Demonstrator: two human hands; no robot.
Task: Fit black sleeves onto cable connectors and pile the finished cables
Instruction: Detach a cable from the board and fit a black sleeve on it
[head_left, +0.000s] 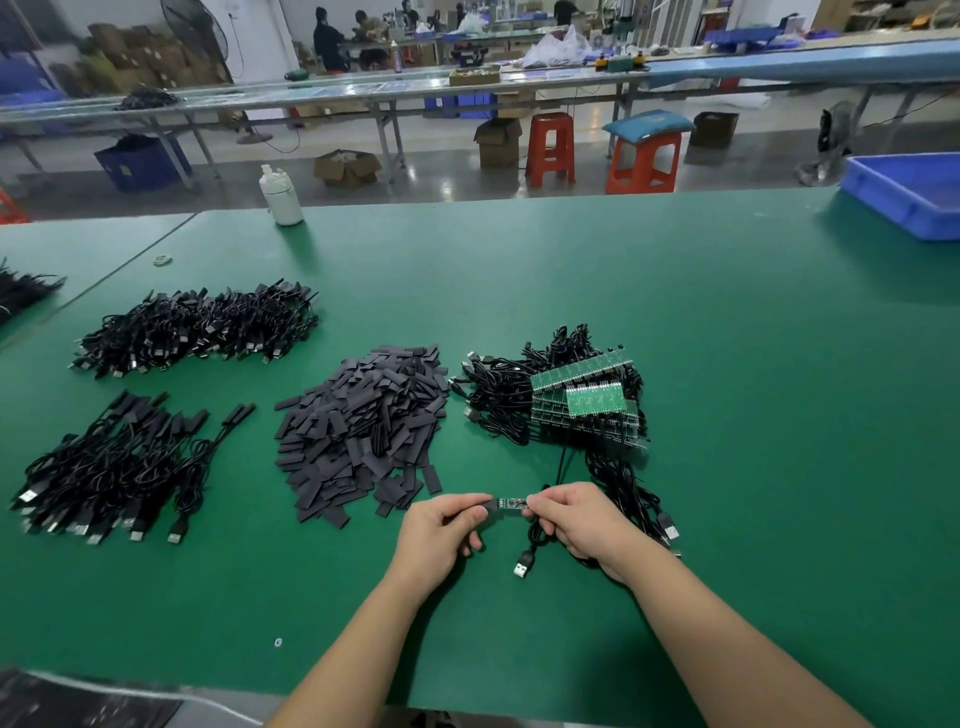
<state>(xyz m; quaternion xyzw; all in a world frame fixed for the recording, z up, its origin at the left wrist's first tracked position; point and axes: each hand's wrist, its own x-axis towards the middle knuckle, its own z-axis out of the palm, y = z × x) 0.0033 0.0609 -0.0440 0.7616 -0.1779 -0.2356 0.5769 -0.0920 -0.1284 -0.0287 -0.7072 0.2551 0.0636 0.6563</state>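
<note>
Two hands meet just in front of the heap of loose black sleeves (363, 431), which serves as the landmark on the green table (727, 364). Seen from the head camera, the left hand (441, 530) pinches a black sleeve (488, 506) between thumb and curled fingers, its open end touching a small green connector board (511, 504). The right hand (576, 519) grips the board's other end, fingers curled round it and its cable (535, 540), whose USB plug (523, 566) lies on the table below the hands. Right of the sleeve heap sits a pile of unsleeved cables (566, 400) with bare green boards. Left of the heap lie two piles of finished cables, one nearer (114, 467), one farther (197, 327). Beyond the heap stands a white bottle (280, 195); far to its right, a blue tray (909, 192).
</note>
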